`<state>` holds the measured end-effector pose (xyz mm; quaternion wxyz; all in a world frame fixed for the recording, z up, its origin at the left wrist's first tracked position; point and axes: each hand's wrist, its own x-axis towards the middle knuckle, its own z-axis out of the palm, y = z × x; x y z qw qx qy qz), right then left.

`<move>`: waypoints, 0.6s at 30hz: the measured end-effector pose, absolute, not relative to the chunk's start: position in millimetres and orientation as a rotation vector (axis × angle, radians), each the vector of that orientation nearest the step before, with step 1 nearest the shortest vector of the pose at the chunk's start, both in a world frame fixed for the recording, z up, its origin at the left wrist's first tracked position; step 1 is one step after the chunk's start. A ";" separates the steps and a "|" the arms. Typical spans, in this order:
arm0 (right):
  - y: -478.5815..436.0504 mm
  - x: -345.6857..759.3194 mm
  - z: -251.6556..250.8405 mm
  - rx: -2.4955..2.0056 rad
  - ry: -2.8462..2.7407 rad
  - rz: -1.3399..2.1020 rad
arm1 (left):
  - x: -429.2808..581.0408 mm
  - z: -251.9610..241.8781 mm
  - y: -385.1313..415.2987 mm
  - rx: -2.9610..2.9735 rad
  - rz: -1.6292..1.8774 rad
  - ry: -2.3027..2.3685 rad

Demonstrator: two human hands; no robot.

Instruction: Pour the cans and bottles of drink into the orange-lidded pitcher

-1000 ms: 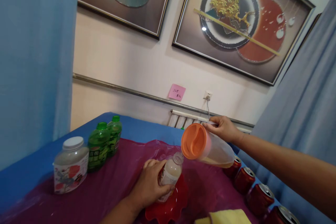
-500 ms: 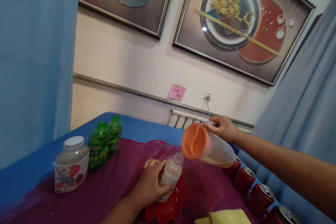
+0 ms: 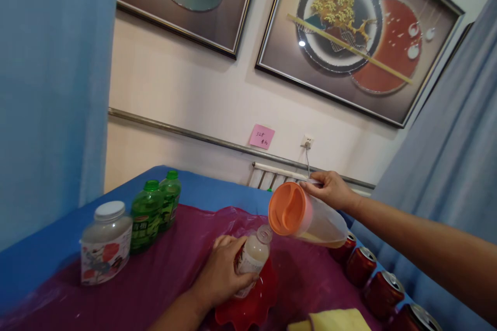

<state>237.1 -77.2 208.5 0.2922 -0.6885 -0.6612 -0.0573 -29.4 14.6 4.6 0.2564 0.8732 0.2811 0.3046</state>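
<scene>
My left hand (image 3: 223, 271) is wrapped round a small clear bottle (image 3: 254, 253) with a pale label, its uncapped mouth tilted up to the right. Under the bottle lies a red scalloped dish (image 3: 248, 307). My right hand (image 3: 332, 190) grips the handle of a translucent pitcher (image 3: 324, 222) with an orange lid (image 3: 287, 209). The pitcher is tipped on its side, lid toward the bottle's mouth, and pale yellowish liquid lies along its lower side. Lid and bottle mouth are very close; whether they touch, or whether liquid flows between them, I cannot tell.
A white-lidded jar (image 3: 105, 243) and two green bottles (image 3: 146, 217) stand at the left. Several red cans (image 3: 382, 292) line the right edge. A folded yellow cloth (image 3: 337, 320) lies in front, on a purple plastic sheet (image 3: 163, 279) over a blue table (image 3: 209, 194).
Hardly anything differs. Both hands, the bottle and the tipped pitcher keep nearly the same positions.
</scene>
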 end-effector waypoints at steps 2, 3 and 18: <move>-77.2 237.6 208.1 -1.828 -1.761 -0.168 | -29.8 5.2 14.3 2.369 0.818 0.763; -77.1 237.9 208.0 -1.827 -1.763 -0.171 | -29.9 5.6 14.2 2.370 0.813 0.761; -80.9 238.9 208.9 -1.850 -1.767 -0.153 | -28.3 5.9 13.6 2.370 0.796 0.763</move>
